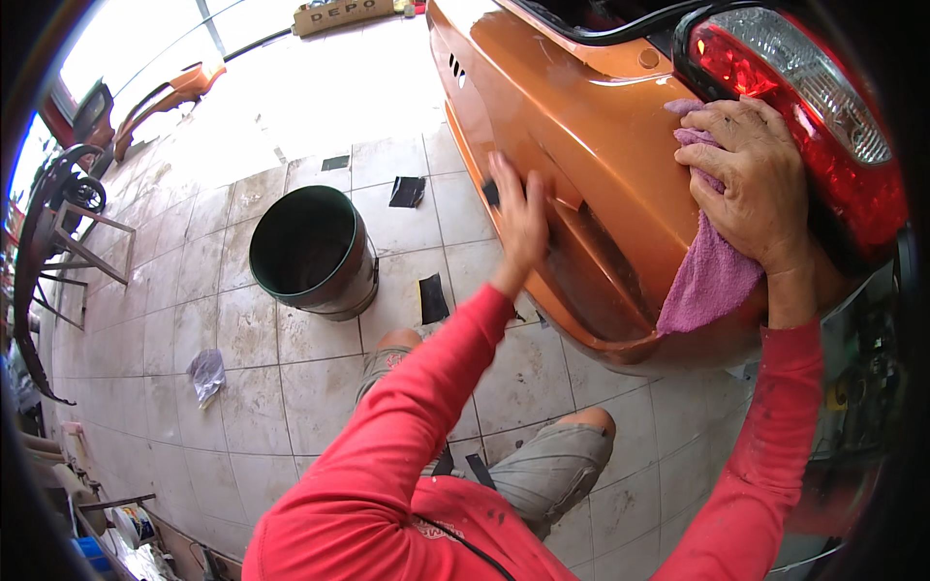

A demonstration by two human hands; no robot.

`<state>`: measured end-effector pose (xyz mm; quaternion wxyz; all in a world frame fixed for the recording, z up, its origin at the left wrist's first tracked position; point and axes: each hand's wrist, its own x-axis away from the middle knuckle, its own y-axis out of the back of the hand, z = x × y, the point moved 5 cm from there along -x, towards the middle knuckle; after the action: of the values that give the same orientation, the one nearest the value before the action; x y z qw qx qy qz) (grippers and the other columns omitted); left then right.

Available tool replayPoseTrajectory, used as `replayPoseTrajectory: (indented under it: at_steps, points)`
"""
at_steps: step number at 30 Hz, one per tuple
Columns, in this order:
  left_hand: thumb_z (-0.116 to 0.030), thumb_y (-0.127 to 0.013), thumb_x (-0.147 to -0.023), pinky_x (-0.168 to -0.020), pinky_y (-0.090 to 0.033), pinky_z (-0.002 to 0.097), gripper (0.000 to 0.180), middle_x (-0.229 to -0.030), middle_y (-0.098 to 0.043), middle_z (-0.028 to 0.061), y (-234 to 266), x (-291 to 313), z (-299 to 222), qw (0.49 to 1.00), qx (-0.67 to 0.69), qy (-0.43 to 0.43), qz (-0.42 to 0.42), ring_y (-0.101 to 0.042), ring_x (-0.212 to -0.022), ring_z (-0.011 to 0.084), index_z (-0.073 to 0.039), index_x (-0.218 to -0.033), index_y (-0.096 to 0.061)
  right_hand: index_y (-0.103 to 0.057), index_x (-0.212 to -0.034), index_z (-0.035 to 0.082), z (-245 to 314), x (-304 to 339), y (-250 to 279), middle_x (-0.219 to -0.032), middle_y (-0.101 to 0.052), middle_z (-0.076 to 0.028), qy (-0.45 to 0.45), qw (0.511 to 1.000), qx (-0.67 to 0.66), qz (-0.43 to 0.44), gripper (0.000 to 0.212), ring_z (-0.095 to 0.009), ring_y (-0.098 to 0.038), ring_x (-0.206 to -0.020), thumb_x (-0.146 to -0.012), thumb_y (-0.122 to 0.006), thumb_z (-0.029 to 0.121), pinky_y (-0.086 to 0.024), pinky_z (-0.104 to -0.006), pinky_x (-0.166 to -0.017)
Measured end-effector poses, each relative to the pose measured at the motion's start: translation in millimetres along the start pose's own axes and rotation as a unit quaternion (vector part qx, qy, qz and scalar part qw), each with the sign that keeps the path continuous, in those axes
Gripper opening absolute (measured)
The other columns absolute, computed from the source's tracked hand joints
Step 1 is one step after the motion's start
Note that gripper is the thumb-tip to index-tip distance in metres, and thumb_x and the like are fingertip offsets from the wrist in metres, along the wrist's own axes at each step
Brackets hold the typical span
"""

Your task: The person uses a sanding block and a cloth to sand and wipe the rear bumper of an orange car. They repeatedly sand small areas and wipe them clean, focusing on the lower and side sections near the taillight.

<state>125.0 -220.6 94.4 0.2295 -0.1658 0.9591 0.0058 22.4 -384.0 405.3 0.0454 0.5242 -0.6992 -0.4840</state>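
Observation:
An orange car bumper and rear quarter fills the upper right, with a red and clear tail light fitted in it. My right hand grips a purple cloth against the painted panel beside the light. Part of the cloth hangs down over the bumper. My left hand, slightly blurred, lies on the bumper's side with its fingers stretched out and apart. A small black patch shows at those fingers; whether it is a loose piece under them or part of the bumper, I cannot tell.
A dark bucket stands on the tiled floor left of my left arm. Black sheets and a crumpled whitish scrap lie around it. Loose car parts and a metal stand are at the left. A cardboard box sits at the back.

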Motion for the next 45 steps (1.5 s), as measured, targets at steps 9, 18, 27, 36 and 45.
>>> replayPoseTrajectory:
  at_steps: [9,18,27,36,45]
  points:
    - [-0.045,-0.041,-0.119,-0.138,-0.004,0.0472,0.086,-0.183,0.000,0.0312,-12.0,114.5,35.5,0.996,-0.050,0.054,0.059,0.000,-0.171,0.0421,0.013,-0.171,-0.005,-0.082,-0.091,0.007,4.6,-2.8,-0.4,-0.121,-0.078,-0.004,-0.007,1.000,-0.012,-0.005,0.014,-0.026,-0.068,-0.123,-0.079,-0.077,0.011,-0.045,-0.0496,-0.118]
    - [-0.041,-0.043,-0.119,-0.131,-0.020,0.0476,0.074,-0.170,-0.025,0.0295,30.0,-97.0,0.9,0.989,-0.054,-0.090,0.107,-0.020,-0.158,0.0413,0.006,-0.170,-0.018,-0.082,-0.089,0.010,3.6,-6.4,-0.2,-0.117,-0.078,-0.003,-0.009,0.999,-0.016,-0.034,0.011,-0.023,-0.069,-0.119,-0.080,-0.080,0.016,-0.045,-0.0482,-0.119]
    - [-0.013,-0.046,-0.113,-0.130,-0.034,0.0583,0.036,-0.167,-0.028,0.0486,63.2,-190.6,5.0,0.924,-0.281,-0.251,0.072,-0.034,-0.154,0.0648,0.005,-0.144,-0.050,-0.083,-0.091,0.009,9.6,-19.1,4.9,-0.117,-0.078,-0.003,-0.004,0.999,-0.026,-0.047,0.013,-0.024,-0.069,-0.119,-0.080,-0.080,0.015,-0.045,-0.0488,-0.119]
    - [-0.046,-0.054,-0.113,-0.135,-0.022,0.0542,0.087,-0.176,-0.013,0.0425,20.5,-83.4,-62.9,0.973,-0.132,-0.158,0.102,-0.014,-0.167,0.0534,0.006,-0.172,-0.018,-0.083,-0.093,0.009,3.2,-5.5,1.5,-0.117,-0.078,-0.003,-0.010,1.000,-0.014,-0.012,0.015,-0.024,-0.068,-0.118,-0.080,-0.080,0.016,-0.045,-0.0484,-0.118]
    - [-0.061,-0.060,-0.107,-0.137,-0.013,0.0533,0.106,-0.181,-0.011,0.0343,-1.4,-12.1,-97.2,0.939,-0.105,-0.292,0.147,-0.009,-0.169,0.0495,0.007,-0.174,-0.013,-0.084,-0.092,0.009,1.9,-0.5,1.2,-0.116,-0.079,-0.003,-0.017,0.999,-0.025,-0.009,0.015,-0.024,-0.068,-0.118,-0.079,-0.080,0.016,-0.045,-0.0481,-0.119]
